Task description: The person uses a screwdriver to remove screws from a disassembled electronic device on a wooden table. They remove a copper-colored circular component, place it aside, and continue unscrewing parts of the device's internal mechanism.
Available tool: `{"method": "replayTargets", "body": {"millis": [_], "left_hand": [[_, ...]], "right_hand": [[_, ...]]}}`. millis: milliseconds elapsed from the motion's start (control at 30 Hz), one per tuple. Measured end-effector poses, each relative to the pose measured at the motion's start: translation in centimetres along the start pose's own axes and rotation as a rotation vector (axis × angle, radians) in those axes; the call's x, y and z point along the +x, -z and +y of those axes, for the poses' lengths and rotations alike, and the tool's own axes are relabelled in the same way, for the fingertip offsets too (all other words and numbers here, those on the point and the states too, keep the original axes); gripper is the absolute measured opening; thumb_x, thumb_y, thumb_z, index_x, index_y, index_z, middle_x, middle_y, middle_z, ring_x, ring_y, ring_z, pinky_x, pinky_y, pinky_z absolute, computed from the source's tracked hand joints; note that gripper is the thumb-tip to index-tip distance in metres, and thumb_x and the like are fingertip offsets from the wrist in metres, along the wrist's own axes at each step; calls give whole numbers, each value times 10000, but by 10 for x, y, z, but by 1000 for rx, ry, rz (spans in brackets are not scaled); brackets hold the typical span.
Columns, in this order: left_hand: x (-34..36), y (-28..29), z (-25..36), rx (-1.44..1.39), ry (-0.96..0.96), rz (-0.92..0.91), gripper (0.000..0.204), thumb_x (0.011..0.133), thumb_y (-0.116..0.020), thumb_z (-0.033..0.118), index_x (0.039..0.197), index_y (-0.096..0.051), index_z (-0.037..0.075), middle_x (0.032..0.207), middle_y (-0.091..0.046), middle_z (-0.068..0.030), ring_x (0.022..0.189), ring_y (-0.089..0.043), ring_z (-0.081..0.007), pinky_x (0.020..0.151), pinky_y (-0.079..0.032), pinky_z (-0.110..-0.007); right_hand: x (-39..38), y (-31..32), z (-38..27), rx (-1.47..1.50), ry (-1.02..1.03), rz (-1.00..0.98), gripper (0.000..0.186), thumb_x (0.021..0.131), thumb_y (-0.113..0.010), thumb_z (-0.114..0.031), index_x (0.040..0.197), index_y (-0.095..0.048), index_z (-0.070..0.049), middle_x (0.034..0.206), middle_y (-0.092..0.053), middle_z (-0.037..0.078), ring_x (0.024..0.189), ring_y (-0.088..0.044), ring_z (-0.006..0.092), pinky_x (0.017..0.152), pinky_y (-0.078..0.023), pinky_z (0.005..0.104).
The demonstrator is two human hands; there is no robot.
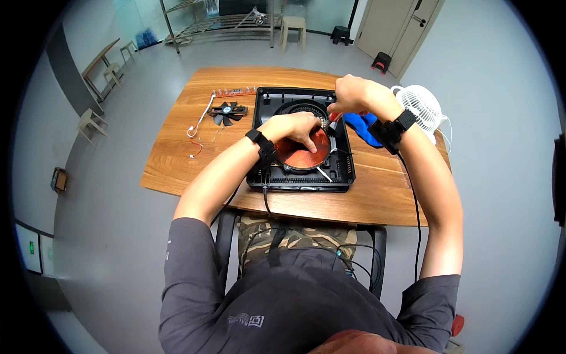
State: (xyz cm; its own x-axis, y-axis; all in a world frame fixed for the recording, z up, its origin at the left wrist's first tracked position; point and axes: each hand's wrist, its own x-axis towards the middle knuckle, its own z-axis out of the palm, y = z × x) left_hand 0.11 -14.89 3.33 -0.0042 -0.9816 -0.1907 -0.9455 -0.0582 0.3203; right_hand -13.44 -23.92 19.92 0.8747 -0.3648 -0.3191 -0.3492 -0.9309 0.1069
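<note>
A black induction cooker housing (344, 173) lies opened on the wooden table in front of me. In it sits a round copper coil (303, 157), with a short white wire (324, 174) sticking out at its near side. My left hand (299, 128) rests on the far part of the coil, thumb and fingers spread over it. At the coil's far right edge my right hand (355, 97) is closed around a red-handled screwdriver (334, 117). The screwdriver's tip is hard to make out, and my left hand covers part of the coil.
Left of the housing lie a small black cooling fan (227, 112), an orange circuit board strip (234, 92) with a white cable (206, 115), and thin red wires (197, 145). To the right are a blue cloth (364, 128) and a white fan (420, 106). A black cord (266, 197) crosses the near table edge (365, 220).
</note>
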Motion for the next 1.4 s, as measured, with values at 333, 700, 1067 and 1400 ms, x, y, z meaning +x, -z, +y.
{"method": "replayTargets", "body": {"millis": [333, 700, 1067, 1400], "left_hand": [[-5, 9, 7, -10, 50, -4, 835, 672, -913, 435, 1324, -595, 21, 1263, -584, -185, 1210, -566, -353, 1036, -485, -410], [0, 5, 3, -24, 27, -15, 897, 674, -908, 461, 1361, -558, 3, 1272, -586, -195, 1223, -557, -375, 1050, -475, -419], [-7, 3, 2, -45, 27, 41, 905, 665, -916, 445, 1364, -561, -8, 1305, -570, -192, 1254, -542, -360, 1081, -457, -408], [-12, -4, -4, -61, -34, 87, 913, 723, -873, 473, 1401, -526, -29, 1404, -530, -215, 1314, -511, -368, 1115, -434, -405]], "right_hand": [[2, -4, 1, 5, -24, 23, 420, 890, -721, -402, 929, -753, 14, 822, -748, 150, 701, -730, 277, 662, -595, 393], [2, -4, 6, 13, -28, 45, 419, 871, -743, -389, 957, -755, 21, 861, -753, 164, 727, -740, 292, 689, -608, 394], [-6, -1, -5, -35, 28, 74, 388, 846, -734, -348, 1017, -761, -1, 1039, -732, 221, 982, -715, 375, 873, -583, 438], [7, -5, -5, -42, 74, 86, 434, 839, -756, -367, 1110, -724, -30, 1045, -744, 188, 938, -741, 324, 798, -601, 408]]}}
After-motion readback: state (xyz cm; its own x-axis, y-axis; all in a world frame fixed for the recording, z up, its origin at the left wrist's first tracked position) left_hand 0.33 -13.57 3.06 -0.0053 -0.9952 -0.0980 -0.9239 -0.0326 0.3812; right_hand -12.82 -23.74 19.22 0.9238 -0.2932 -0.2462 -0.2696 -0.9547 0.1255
